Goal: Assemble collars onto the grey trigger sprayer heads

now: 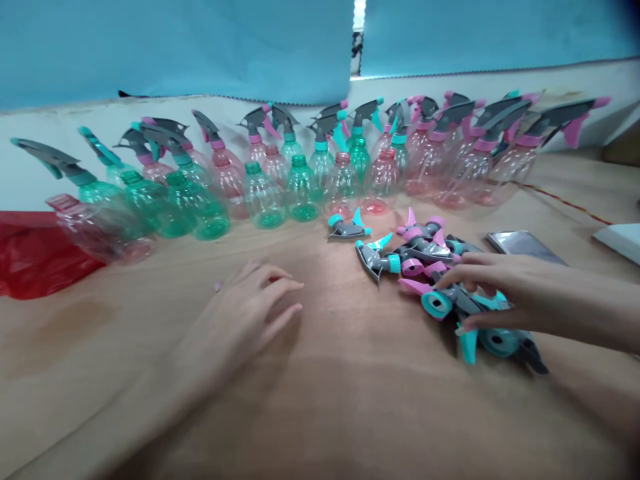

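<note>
Straddling a teal-collared spray head [450, 301] with thumb and fingers, the right hand [505, 287] is at the near end of the pile [423, 250] on the table [340, 380]; from here I cannot tell whether it grips. The left hand [247, 307] has its fingers slightly apart, left of the pile. Behind, bottles [303, 190] stand in rows, some topped, others open.

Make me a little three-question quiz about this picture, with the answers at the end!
1. True or false: the left hand is holding a bottle.
2. What is the right hand at? A, the red plastic; B, the loose spray heads; C, the blue cloth.
3. Fill the gap: the loose spray heads are grey with turquoise or ____ parts.

Key: 1 false, nothing shows in it; 2 B; 3 pink.
</note>
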Tool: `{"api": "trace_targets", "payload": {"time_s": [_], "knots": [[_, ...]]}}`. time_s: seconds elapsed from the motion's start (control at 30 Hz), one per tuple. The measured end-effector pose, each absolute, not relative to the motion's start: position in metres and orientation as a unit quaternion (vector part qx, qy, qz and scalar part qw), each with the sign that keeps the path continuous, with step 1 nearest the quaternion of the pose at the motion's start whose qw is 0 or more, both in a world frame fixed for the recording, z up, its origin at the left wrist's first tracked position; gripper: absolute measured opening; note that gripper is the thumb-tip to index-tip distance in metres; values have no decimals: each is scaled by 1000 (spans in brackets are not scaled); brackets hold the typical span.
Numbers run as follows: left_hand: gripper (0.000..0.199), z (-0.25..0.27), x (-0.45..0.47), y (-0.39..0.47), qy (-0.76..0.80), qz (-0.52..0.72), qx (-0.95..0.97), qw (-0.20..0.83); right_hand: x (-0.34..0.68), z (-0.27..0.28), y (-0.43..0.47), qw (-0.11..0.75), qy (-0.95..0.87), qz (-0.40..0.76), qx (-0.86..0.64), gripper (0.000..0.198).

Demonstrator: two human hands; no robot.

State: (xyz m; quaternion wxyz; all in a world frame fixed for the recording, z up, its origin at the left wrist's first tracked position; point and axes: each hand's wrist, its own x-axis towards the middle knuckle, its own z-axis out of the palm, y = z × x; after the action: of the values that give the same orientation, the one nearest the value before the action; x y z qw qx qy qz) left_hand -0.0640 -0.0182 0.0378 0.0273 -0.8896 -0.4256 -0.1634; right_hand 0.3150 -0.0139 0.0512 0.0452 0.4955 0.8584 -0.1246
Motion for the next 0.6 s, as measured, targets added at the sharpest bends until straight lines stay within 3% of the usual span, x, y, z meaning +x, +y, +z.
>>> {"api": "trace_targets", "payload": {"time_s": [0.1, 0.23, 0.6], "knots": [[19, 43, -26, -21, -405, -137, -904, -21, 310, 45, -13, 24, 877, -116, 466, 39], [16, 34, 15, -21, -362, -146, -916, -95, 304, 36, -11, -17, 893, -86, 441, 31], [14, 21, 46, -24, -305, -313, -871, -227, 301, 80, -31, -133, 893, 28, 429, 37]]}}
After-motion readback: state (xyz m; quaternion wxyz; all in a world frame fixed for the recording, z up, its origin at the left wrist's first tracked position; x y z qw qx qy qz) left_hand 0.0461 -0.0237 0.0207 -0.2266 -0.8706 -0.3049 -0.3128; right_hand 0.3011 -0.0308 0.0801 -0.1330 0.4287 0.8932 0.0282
